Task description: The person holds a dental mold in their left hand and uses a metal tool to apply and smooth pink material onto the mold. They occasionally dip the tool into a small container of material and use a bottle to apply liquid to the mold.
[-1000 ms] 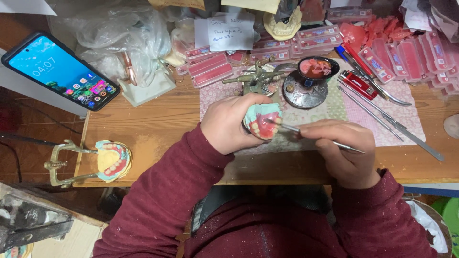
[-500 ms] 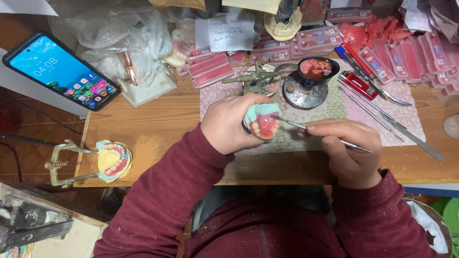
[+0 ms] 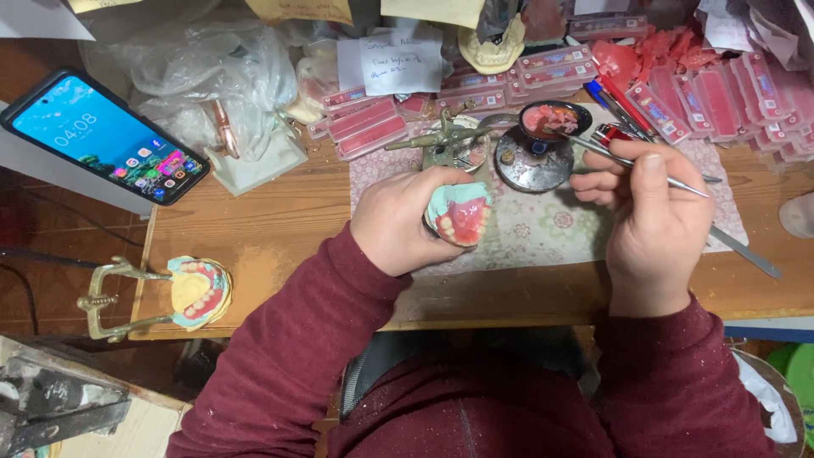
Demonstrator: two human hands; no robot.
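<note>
A: Denture model [image 3: 459,214], pink wax gums on a pale green base: where is it?

B: Cupped in the left hand [image 3: 398,222], fingers wrapped round its base. The right hand [image 3: 653,222] pinches a thin metal wax tool [image 3: 632,164], tip reaching the small wax dish [image 3: 555,119] beyond.

A: Fragile?

B: Probably; soft wax, brittle base. Grip the base.

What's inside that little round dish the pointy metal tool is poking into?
The small dish holds lumpy pink-red stuff that looks like wax. The metal tool in the right hand reaches its rim. The dish's bottom is covered by the pink stuff.
</note>
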